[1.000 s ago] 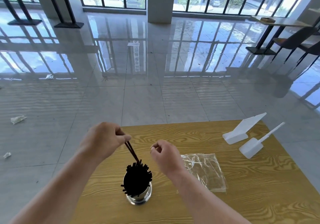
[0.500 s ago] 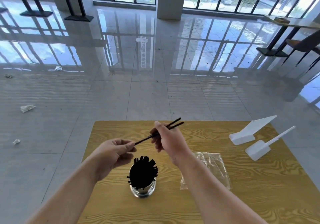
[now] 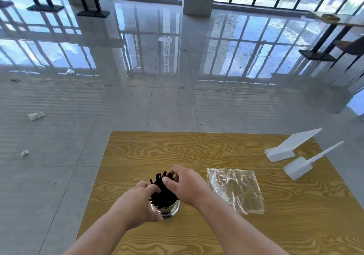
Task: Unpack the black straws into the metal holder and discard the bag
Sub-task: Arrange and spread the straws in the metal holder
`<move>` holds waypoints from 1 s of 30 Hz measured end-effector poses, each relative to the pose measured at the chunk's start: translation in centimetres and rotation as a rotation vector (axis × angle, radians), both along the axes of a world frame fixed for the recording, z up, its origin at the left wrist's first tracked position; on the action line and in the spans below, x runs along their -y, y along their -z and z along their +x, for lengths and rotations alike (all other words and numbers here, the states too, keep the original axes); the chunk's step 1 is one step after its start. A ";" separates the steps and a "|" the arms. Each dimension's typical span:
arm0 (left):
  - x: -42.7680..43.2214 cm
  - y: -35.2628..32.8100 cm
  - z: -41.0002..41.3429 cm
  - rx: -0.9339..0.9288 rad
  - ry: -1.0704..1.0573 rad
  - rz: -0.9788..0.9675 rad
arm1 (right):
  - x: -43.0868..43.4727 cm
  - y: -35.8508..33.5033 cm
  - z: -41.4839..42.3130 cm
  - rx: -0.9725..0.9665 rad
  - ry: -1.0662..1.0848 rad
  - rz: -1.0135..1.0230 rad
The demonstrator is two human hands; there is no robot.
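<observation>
A shiny metal holder (image 3: 169,211) stands on the wooden table (image 3: 216,150), packed with black straws (image 3: 162,194) that fan out at the top. My left hand (image 3: 136,203) presses against the bundle's left side, fingers curled on the straws. My right hand (image 3: 185,184) covers the bundle from the right and top, fingertips on the straw ends. The clear plastic bag (image 3: 236,189) lies flat and empty on the table, just right of my right wrist.
Two white plastic stands (image 3: 289,146) (image 3: 301,166) sit at the table's far right corner. Scraps of paper (image 3: 35,116) lie on the glossy tiled floor to the left. Other tables and a chair (image 3: 348,48) stand far off by the windows.
Half a second ago both hands held a pair of straws above the holder. Now those straws are down in the holder and both hands are closed around the bundle.
</observation>
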State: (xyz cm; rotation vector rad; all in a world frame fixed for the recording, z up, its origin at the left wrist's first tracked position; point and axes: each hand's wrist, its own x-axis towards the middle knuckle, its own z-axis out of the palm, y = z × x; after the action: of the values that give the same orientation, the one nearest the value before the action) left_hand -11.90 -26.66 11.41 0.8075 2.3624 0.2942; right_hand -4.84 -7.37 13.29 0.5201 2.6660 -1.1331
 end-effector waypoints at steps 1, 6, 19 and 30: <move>0.0 0.1 0.3 -0.026 0.003 0.008 | -0.2 0.2 0.2 -0.011 0.023 0.000; 0.1 0.6 1.1 -0.104 0.006 0.069 | -0.7 1.3 0.9 -0.044 0.076 0.003; -1.9 -3.6 -1.5 -0.237 0.060 0.140 | -1.1 1.2 0.8 -0.136 0.187 -0.088; -2.5 -13.0 -7.1 -0.206 -0.128 0.194 | -2.3 -0.7 0.7 -0.190 0.346 -0.237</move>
State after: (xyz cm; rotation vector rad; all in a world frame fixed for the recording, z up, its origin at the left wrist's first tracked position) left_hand -19.03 -24.20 24.42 0.8095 2.6143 0.5233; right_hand -4.17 -5.09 13.96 0.8931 2.6066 -1.6451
